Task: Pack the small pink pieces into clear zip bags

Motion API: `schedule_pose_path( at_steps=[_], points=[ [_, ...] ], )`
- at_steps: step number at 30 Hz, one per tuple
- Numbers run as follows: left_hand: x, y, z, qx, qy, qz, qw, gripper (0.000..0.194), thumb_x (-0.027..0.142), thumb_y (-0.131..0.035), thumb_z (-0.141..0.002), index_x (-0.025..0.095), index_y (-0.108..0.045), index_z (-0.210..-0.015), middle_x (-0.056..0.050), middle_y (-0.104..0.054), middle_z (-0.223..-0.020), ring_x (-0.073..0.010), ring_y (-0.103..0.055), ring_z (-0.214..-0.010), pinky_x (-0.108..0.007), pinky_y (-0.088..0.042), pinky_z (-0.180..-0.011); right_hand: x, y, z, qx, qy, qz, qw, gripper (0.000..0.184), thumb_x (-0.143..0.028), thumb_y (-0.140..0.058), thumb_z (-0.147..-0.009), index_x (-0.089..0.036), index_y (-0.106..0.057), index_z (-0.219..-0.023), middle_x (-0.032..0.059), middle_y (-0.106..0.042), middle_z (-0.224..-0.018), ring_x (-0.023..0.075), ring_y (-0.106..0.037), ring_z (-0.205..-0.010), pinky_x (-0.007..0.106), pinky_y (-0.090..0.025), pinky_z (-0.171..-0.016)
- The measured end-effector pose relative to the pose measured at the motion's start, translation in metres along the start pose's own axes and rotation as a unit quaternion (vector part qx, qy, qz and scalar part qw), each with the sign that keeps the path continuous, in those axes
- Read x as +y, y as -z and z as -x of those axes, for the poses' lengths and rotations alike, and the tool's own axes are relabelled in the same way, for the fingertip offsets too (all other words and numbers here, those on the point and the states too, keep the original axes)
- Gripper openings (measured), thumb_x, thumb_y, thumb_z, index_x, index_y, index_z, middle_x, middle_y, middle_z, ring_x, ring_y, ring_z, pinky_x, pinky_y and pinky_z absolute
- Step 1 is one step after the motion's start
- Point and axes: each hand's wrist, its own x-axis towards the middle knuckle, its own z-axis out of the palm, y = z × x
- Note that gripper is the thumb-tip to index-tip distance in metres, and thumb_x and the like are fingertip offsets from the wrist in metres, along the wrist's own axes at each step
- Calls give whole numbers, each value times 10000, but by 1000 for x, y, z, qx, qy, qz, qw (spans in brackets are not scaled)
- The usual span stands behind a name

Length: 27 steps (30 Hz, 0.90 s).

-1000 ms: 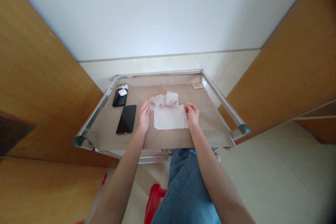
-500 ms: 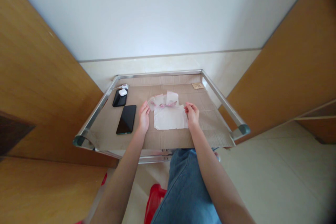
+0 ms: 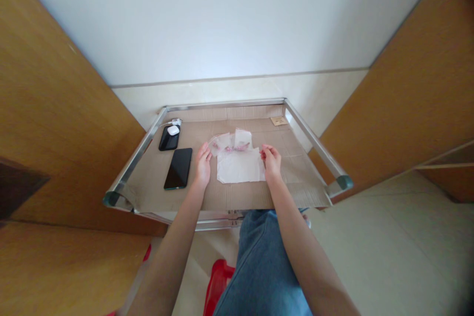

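Several small clear zip bags (image 3: 243,139) with pinkish bits inside lie overlapping on the cardboard. Just below them is a flat white, thin sheet or bag (image 3: 239,167); which of the two I cannot tell. My left hand (image 3: 203,164) rests at the left side of the small bags, fingers extended and loosely apart, fingertips by the nearest bag's edge. On the other side, my right hand (image 3: 271,159) lies by the white sheet's upper right corner with its fingers loosely bent. Neither hand visibly grips anything, though the contact at the fingertips is too small to make out.
A large black phone (image 3: 178,168) lies left of my left hand. Behind it, a white earbud case (image 3: 173,130) sits on a smaller black phone (image 3: 169,141). A brown paper piece (image 3: 279,121) lies at the back right. Metal rails (image 3: 314,139) edge the cardboard-covered surface (image 3: 296,177).
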Motion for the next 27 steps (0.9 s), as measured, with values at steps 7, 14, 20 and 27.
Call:
schedule_pose_path(
  at_steps=[7, 14, 20, 27],
  points=[
    [0, 0, -1, 0, -1, -4, 1000, 243, 190, -584, -747, 236, -648, -977, -34, -518, -1324, -184, -453, -1238, -338, -326, -1040, 1, 0, -1, -2, 4, 17, 1000, 252, -424, -629, -587, -193, -567, -667, -33, -535, -550, 96, -461, -509, 243, -336, -512],
    [3, -3, 2, 12, 9, 1, 1000, 255, 171, -567, -736, 226, -655, -969, -42, -512, -1330, -193, -452, -1242, -347, -321, -1051, 2, 1, -1, -3, 3, 3, 1000, 232, -394, -647, -590, -188, -583, -676, -33, -543, -547, 94, -461, -505, 241, -339, -511],
    [4, -3, 2, 10, 10, 7, 1000, 249, 163, -569, -735, 224, -653, -961, -47, -509, -1332, -194, -450, -1245, -356, -312, -1058, 4, 1, -2, -6, 1, -6, 1000, 206, -365, -644, -588, -186, -581, -670, -37, -541, -551, 88, -455, -501, 237, -337, -513],
    [3, -2, 2, 6, 8, 10, 1000, 238, 166, -574, -733, 221, -652, -952, -43, -512, -1329, -193, -444, -1249, -347, -317, -1054, 2, 1, -2, -4, 0, -11, 1000, 212, -365, -658, -584, -184, -582, -664, -38, -540, -535, 87, -453, -493, 236, -335, -508]
  ],
)
